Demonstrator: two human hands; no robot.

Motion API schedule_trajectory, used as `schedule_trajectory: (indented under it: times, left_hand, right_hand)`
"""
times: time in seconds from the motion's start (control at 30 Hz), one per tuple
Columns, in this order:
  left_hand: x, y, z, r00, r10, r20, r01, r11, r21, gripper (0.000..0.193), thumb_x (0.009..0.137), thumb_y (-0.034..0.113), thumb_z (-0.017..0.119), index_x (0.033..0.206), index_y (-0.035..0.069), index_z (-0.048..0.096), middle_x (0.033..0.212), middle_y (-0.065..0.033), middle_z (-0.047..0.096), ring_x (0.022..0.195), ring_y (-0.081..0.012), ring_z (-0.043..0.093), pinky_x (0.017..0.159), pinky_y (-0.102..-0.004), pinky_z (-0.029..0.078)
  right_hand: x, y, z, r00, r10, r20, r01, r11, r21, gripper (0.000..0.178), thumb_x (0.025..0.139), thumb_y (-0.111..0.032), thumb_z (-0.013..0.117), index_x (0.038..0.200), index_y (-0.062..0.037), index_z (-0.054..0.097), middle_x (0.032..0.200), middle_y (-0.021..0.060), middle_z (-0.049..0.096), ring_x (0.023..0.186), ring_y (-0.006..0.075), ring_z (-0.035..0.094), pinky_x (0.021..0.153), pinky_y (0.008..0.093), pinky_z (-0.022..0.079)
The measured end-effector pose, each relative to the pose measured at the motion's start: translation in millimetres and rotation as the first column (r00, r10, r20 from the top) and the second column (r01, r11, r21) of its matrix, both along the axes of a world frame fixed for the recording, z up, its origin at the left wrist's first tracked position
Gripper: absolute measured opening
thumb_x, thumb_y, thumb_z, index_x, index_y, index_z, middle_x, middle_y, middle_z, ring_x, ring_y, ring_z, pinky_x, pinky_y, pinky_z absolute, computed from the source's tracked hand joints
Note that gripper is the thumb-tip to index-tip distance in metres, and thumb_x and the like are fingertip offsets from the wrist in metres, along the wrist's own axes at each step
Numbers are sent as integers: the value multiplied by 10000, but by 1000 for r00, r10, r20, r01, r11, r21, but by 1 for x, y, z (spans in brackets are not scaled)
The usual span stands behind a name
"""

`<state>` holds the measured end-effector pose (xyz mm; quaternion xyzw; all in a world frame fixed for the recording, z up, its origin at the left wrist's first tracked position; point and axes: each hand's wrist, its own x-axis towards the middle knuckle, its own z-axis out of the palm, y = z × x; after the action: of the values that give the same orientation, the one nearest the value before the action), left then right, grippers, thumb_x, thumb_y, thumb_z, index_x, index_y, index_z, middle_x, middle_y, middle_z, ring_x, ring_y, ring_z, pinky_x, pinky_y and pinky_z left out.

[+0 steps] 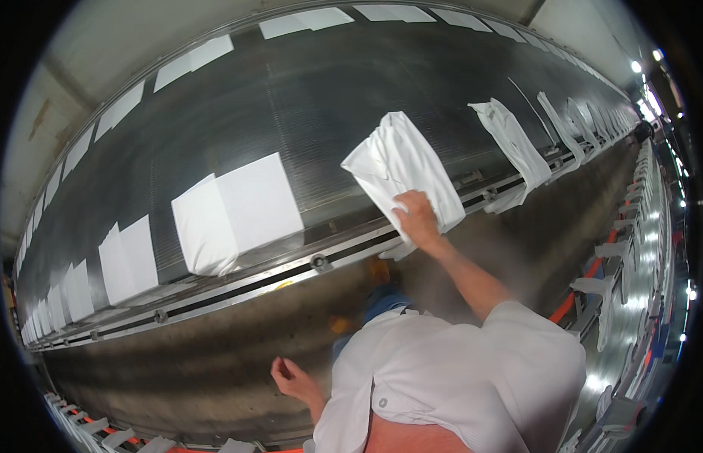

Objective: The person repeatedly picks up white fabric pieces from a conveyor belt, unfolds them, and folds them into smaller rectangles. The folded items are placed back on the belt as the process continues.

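Note:
A wrinkled white cloth (412,170) lies slantwise on the dark table (333,98), its near end reaching the table's edge. My right hand (418,217) grips that near end, its fingers bent and bunched on the fabric. Away from the table, low over the floor, my left hand (292,379) has its fingers curled in, and nothing shows in them. Left of the held cloth, a flat white piece (262,200) lies with a second, rumpled white cloth (204,226) along its left side. To the right, a creased white cloth (511,143) hangs partly over the edge.
A metal rail (246,283) with round fittings runs along the table's near edge. Several white pieces (306,23) line its far side. Behind me and to the right stands another rack (631,302) with orange strips and white cloths. Brown floor (215,355) lies between.

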<state>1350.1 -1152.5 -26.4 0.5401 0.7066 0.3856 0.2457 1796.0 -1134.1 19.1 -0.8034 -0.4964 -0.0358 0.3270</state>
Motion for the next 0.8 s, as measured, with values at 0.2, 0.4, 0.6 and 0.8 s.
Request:
schedule_trajectory:
  times: [0.2, 0.4, 0.6, 0.8]
  left_hand:
    - [179, 121, 59, 893, -449, 33, 431, 874, 224, 249, 933, 34, 670, 1175, -25, 663, 1006, -110, 691, 868, -185, 628, 802, -329, 517]
    - [395, 201, 31, 704, -661, -260, 705, 692, 152, 486, 865, 131, 736, 1302, -23, 590, 1110, -236, 609, 1053, -404, 587, 934, -476, 458]
    - [448, 226, -18, 650, -635, -417, 706, 708, 22, 288, 823, 51, 733, 1109, 22, 710, 1077, -216, 627, 1022, -396, 586, 905, -481, 461]
    - [448, 229, -15, 714, -599, -362, 681, 714, 162, 153, 883, 13, 661, 1033, 18, 690, 992, -189, 641, 942, -380, 603, 861, -464, 474]
  right_hand:
    - [89, -26, -16, 994, -81, -78, 68, 985, -156, 361, 772, -217, 811, 1064, -31, 710, 1053, 140, 659, 1041, 365, 571, 915, 457, 468]
    - [118, 2, -30, 972, -50, -230, -47, 916, -398, 153, 876, -174, 652, 864, -24, 679, 966, 177, 679, 989, 373, 622, 921, 492, 473]
    - [151, -3, -30, 755, -38, -655, -99, 980, -172, 151, 874, -143, 649, 881, 3, 685, 844, 186, 696, 825, 371, 676, 769, 469, 514]
    - [164, -16, -16, 575, -80, -815, 203, 978, 48, 85, 948, -78, 643, 934, -3, 605, 736, 20, 569, 681, 74, 502, 623, 264, 439]
